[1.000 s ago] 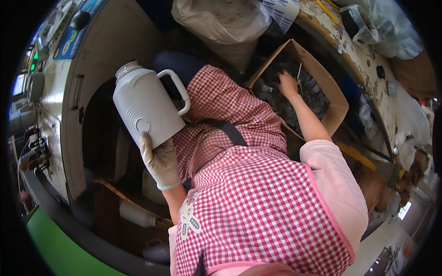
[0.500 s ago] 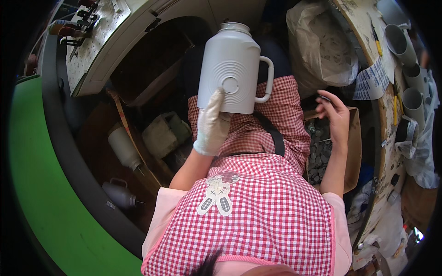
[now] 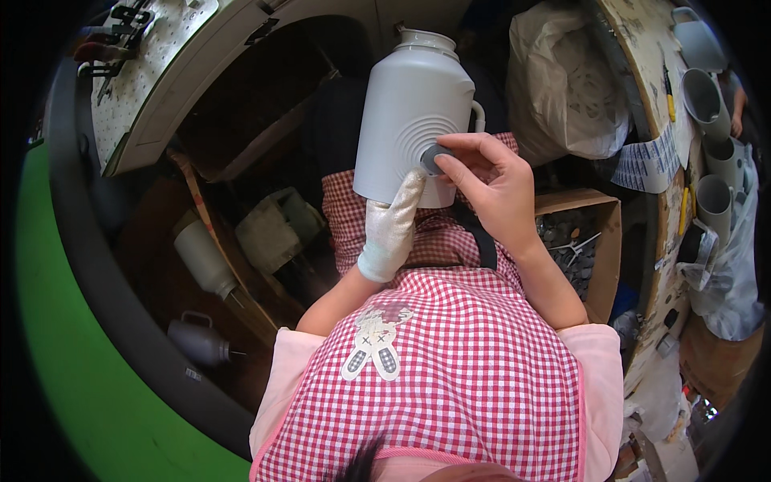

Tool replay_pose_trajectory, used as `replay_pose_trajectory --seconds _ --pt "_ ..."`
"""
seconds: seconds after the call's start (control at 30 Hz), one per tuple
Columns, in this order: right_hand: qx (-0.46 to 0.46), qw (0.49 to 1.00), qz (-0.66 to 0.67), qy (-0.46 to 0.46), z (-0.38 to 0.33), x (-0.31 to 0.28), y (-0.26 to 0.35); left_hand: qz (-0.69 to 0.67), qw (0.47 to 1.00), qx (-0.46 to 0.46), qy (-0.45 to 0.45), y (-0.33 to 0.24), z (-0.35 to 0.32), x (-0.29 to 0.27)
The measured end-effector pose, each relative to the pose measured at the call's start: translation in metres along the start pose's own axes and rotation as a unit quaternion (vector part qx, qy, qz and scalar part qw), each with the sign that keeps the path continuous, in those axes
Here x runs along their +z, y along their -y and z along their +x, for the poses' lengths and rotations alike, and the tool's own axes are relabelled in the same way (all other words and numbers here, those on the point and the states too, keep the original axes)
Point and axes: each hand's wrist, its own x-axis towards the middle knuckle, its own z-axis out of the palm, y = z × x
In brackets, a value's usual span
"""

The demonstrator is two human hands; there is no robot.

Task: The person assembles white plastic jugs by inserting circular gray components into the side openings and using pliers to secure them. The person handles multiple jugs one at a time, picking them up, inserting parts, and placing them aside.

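A light grey plastic jug body [image 3: 393, 112] with a threaded neck and a side handle [image 3: 479, 116] stands upright over my lap. My left hand [image 3: 391, 229], in a white glove, grips its lower end, the thumb lying up the front wall. My bare right hand [image 3: 496, 181] pinches a small dark grey disc [image 3: 434, 159] between thumb and fingers. The disc is at the middle of the ringed pattern [image 3: 416, 138] on the jug's side; it covers the round spot there, and I cannot tell whether it is seated.
On my right, an open carton [image 3: 606, 249] holds many grey discs. Beyond it is a clear plastic bag [image 3: 562, 88] of pale rings. Several grey cylinders [image 3: 705, 96] line the bench at far right. More jug bodies [image 3: 202, 257] lie low on the left, beside a green surface [image 3: 88, 353].
My right hand has come from above the carton to the jug, bringing the disc against its ringed side. The jug has turned, so its handle now shows less.
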Motion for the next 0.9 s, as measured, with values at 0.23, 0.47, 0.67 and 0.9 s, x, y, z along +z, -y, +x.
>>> replay_pose_trajectory --seconds 0.23,0.47,0.67,0.9 --pt "-0.163 0.930 -0.330 0.009 -0.001 -0.017 0.011 0.012 1.000 -0.012 0.011 0.003 0.004 -0.005" --pt "0.124 0.982 0.141 0.032 0.002 -0.017 0.002 -0.012 1.000 -0.020 0.020 0.002 0.004 -0.006" --pt "0.118 0.992 0.037 0.009 -0.005 -0.013 -0.008 -0.004 1.000 -0.020 0.018 0.004 0.001 -0.009" --pt "0.038 0.997 -0.059 0.023 -0.003 -0.004 -0.011 0.015 1.000 0.020 -0.004 0.000 0.002 -0.003"
